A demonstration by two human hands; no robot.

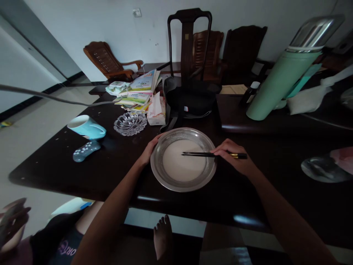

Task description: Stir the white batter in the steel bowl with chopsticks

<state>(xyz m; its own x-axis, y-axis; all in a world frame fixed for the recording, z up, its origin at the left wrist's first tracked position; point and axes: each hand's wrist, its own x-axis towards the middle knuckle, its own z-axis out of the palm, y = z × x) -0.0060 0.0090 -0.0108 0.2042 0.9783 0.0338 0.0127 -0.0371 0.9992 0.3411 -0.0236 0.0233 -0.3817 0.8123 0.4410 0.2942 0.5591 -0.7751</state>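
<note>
A wide metal bowl [182, 187] stands near the table's front edge with a pale, milky liquid or batter [180, 168] in it. My left hand [149, 150] grips the bowl's left side, its fingertips partly hidden at the rim. In my right hand [233, 156] is a pair of dark chopsticks [197, 154] with gold bands near the thick ends. They lie almost level across the bowl's right half, tips pointing left over the middle. Whether the tips touch the liquid I cannot tell.
Left on the dark table [116, 173] are a blue mug [87, 127], a game controller [86, 151] and a glass dish [130, 124]. Behind stand a tissue box [157, 114], books [143, 82] and a black bag [190, 99]. A green thermos [284, 81] rises at right. Another person's hand [13, 221] shows lower left.
</note>
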